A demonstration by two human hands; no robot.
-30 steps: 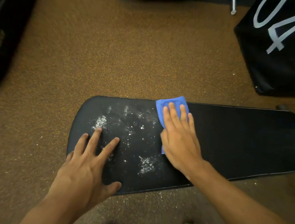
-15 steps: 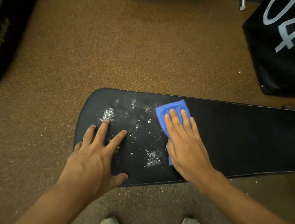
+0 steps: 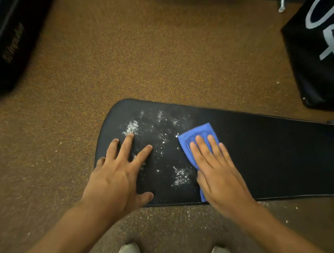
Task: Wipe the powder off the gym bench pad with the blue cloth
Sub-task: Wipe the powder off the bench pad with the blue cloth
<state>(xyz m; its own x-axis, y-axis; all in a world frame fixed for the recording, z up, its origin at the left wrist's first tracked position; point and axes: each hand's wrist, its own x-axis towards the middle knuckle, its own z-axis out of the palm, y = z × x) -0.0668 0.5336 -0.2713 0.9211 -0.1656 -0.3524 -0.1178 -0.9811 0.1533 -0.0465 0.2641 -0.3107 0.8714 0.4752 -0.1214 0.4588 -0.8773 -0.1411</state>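
Note:
The black gym bench pad point(image 3: 269, 156) stretches from the middle of the view to the right edge. White powder point(image 3: 131, 127) is scattered in patches over its rounded left end, with another clump point(image 3: 180, 176) near the front edge. My right hand point(image 3: 216, 172) presses flat on the folded blue cloth point(image 3: 198, 131), fingers straight, just right of the powder. My left hand point(image 3: 116, 176) rests spread on the pad's left end, fingertips among the powder.
Brown speckled floor point(image 3: 159, 59) surrounds the pad, with powder specks below the front edge. A black padded block with white numerals point(image 3: 316, 49) stands at the right, another dark piece of equipment point(image 3: 7, 43) at the upper left. My shoes point(image 3: 127, 252) show at the bottom.
My right hand has drawn the cloth from the pad's far edge toward me, across the right side of the powder. The left hand stays planted; the view has shifted.

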